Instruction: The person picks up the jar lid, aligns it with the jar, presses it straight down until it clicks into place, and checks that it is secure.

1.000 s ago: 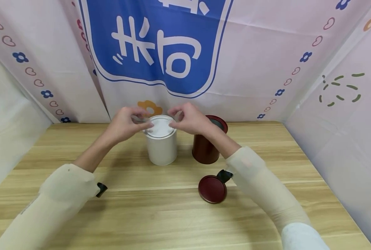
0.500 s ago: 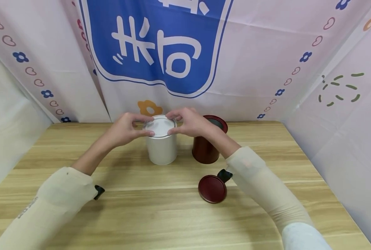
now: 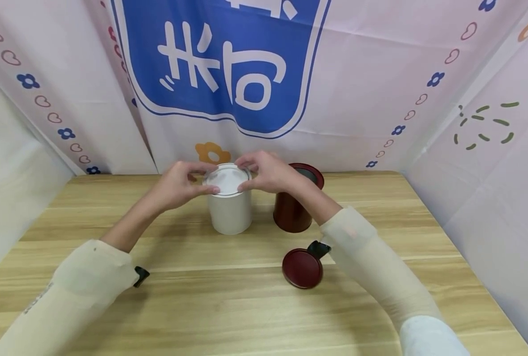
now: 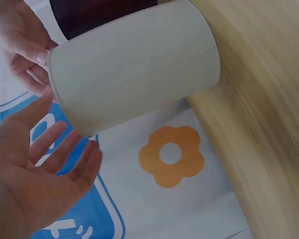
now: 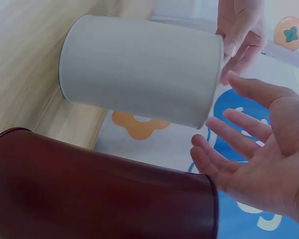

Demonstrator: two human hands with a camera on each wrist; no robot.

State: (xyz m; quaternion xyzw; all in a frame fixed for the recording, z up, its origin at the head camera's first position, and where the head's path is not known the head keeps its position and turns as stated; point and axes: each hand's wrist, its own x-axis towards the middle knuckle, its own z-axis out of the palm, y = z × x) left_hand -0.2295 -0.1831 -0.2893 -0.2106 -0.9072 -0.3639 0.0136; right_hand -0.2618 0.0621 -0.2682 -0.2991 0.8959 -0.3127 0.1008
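A white cylindrical can [image 3: 230, 213] stands upright on the table, with a white lid [image 3: 228, 179] on its top. From the left, my left hand [image 3: 178, 186] holds the lid's edge, thumb at the front and fingers toward the back. Opposite it, my right hand [image 3: 269, 173] holds the right edge in the same way. Both wrist views show the fingertips at the can's top rim, with the fingers only lightly bent. Behind my right forearm stands a dark red can [image 3: 292, 213], its top open and partly hidden. A dark red lid [image 3: 302, 269] lies in front of it.
The wooden table [image 3: 228, 306] ends at a printed cloth backdrop [image 3: 344, 109] close behind the cans. A cloth side wall [image 3: 482, 198] rises at the right, another at the left. Small black devices [image 3: 141, 276] stick out from both sleeves.
From a second ago, my thumbs have moved from over the lid to its front edge, and my fingers have come down to the rim. Over the last half second the hands have barely moved.
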